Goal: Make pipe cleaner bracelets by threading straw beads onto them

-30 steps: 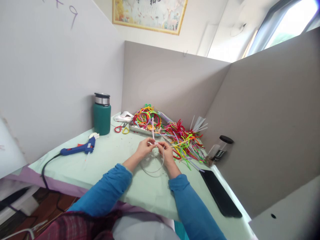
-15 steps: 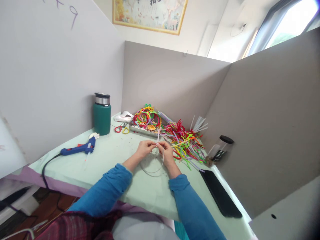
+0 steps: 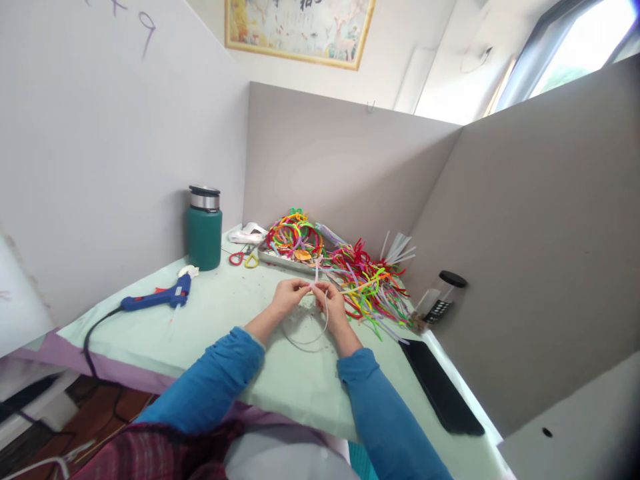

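Over the middle of the table, my left hand (image 3: pixel 290 297) and my right hand (image 3: pixel 332 307) meet with fingertips pinched close together. Between them is a pale pink pipe cleaner (image 3: pixel 317 270), one end sticking up above the fingers. A thin, pale hoop (image 3: pixel 306 348), shaped like a headband, hangs below the hands and curves towards me. Its upper end runs to my right hand's fingers. How hoop and pipe cleaner join is hidden by the fingertips.
Behind my hands lie a tray (image 3: pixel 287 264) of colourful hoops and a heap of pipe cleaners (image 3: pixel 370 280). Scissors (image 3: pixel 237 258), a green bottle (image 3: pixel 204 233) and a blue glue gun (image 3: pixel 157 297) are leftward. A black phone-like slab (image 3: pixel 440 387) and a clear jar (image 3: pixel 443 300) are rightward.
My fingertips have shifted slightly around the pipe cleaner, with the right fingers a little lower. The hoop has moved only slightly; everything else stays in place.
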Demonstrator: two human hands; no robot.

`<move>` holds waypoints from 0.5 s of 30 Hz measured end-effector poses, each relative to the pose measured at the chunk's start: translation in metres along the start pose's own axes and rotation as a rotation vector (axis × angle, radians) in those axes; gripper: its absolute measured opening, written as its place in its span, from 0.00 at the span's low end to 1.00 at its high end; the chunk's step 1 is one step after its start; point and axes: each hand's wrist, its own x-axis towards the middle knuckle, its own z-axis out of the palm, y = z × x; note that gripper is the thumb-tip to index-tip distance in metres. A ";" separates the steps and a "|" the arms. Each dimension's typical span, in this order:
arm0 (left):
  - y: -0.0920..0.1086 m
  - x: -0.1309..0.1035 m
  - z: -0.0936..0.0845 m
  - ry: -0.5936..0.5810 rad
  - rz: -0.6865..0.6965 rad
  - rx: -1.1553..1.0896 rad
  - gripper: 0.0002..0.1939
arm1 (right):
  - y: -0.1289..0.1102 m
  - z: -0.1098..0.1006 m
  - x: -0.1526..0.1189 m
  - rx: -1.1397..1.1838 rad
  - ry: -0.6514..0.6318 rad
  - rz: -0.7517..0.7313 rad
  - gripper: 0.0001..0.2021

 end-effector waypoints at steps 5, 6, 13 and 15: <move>0.009 -0.001 -0.002 0.043 -0.019 -0.108 0.21 | 0.003 0.001 0.000 0.006 -0.066 0.074 0.21; 0.011 -0.002 -0.002 0.038 -0.030 -0.134 0.22 | 0.003 0.001 -0.001 0.007 -0.063 0.087 0.21; 0.022 -0.005 -0.004 -0.043 -0.107 -0.323 0.28 | -0.010 0.003 -0.005 0.015 -0.099 0.022 0.20; 0.022 -0.005 -0.004 -0.059 -0.128 -0.336 0.29 | -0.013 0.002 -0.006 0.014 -0.092 -0.018 0.18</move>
